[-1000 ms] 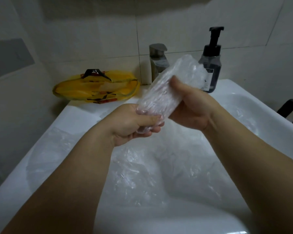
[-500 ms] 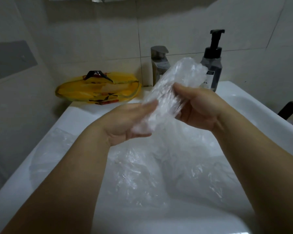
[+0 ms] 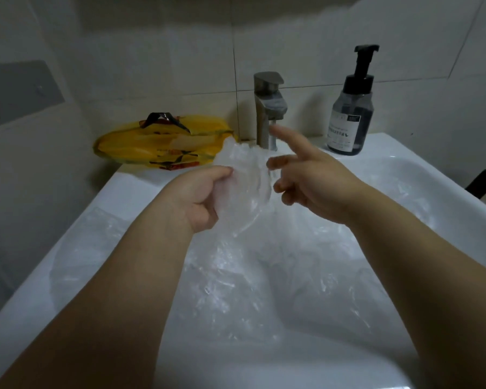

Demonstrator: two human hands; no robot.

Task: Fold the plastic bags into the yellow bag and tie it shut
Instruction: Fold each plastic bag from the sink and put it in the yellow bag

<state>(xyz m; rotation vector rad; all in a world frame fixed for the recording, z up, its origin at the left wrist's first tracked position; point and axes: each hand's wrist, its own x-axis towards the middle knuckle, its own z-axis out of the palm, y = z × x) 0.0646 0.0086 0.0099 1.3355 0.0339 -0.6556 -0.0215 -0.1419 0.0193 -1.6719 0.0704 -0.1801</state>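
Two hands: left hand (image 3: 199,197) grips a clear wad (image 3: 244,178) above the sink (image 3: 129,192); right hand (image 3: 314,183) hangs just beside the wad at 3 o'clock, fingers spread, forefinger raised, holding nothing.
Yellow bag (image 3: 163,144): lies flattened on the sink's back edge at 11 o'clock, well apart from both hands, with black handles (image 3: 163,119) on top; whether its mouth is open cannot be told.
Loose bags (image 3: 250,276): thin clear film, crinkled and glossy, heaped across the basin at 6 o'clock.
Wad: the same film, soft and rumpled rather than sharply creased; its edges blur.
Risk, unfolding: held by one hand only, the slick film likely springs open and loses its folds.
Risk, drop: a slack grip would let it fall among the loose bags, clear on clear, hard to pick out.
Risk, tap (image 3: 267,108): the steel block stands at 12 o'clock, just behind the raised forefinger; a knock could start water over everything.
Risk, bottle (image 3: 351,113): tall, narrow, dark-pumped, at 1 o'clock; a careless reach could topple it.
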